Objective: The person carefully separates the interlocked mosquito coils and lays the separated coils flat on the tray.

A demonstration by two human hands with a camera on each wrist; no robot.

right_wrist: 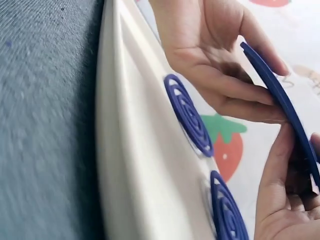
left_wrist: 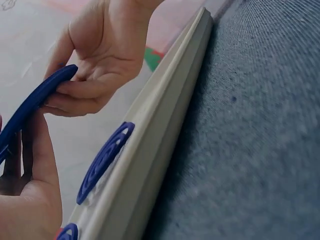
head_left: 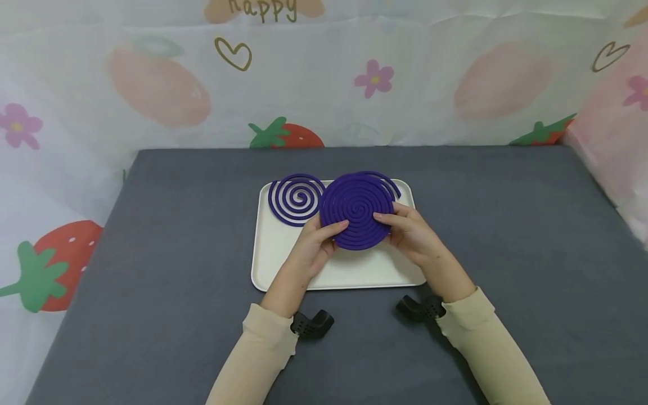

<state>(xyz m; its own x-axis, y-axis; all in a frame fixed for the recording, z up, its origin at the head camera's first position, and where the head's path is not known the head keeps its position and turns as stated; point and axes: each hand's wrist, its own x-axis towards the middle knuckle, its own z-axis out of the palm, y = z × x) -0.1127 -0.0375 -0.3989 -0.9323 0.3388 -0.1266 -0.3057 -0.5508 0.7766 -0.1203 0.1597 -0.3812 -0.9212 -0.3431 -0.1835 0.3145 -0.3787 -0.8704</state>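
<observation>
Disc (head_left: 357, 211), one: purple, wound in a tight spiral. Held up over the tray, its spiral face toward the head camera; edge-on in both wrist views.

Left hand (head_left: 315, 246): pinches the disc at its lower left, thumb on the spiral face, fingers behind.

Right hand (head_left: 414, 235): pinches the disc at its right side, thumb likewise on the face, fingers behind.

Left coil (head_left: 301, 196): purple, open spiral, at the tray's far left corner, overlapping the far rim.

Right coil (head_left: 391, 184): purple, open spiral, at the far right; mostly hidden by the disc.

Tray (head_left: 283, 261): white, oblong, rounded corners, low rim.

Table (head_left: 167, 253): grey fabric top, under the tray.

Sleeves (head_left: 253, 354), two: pale beige.

Wrist units (head_left: 316, 324), two: black, one per wrist.

Backdrop (head_left: 324, 79): white, printed with strawberries, flowers, hearts and "happy".
</observation>
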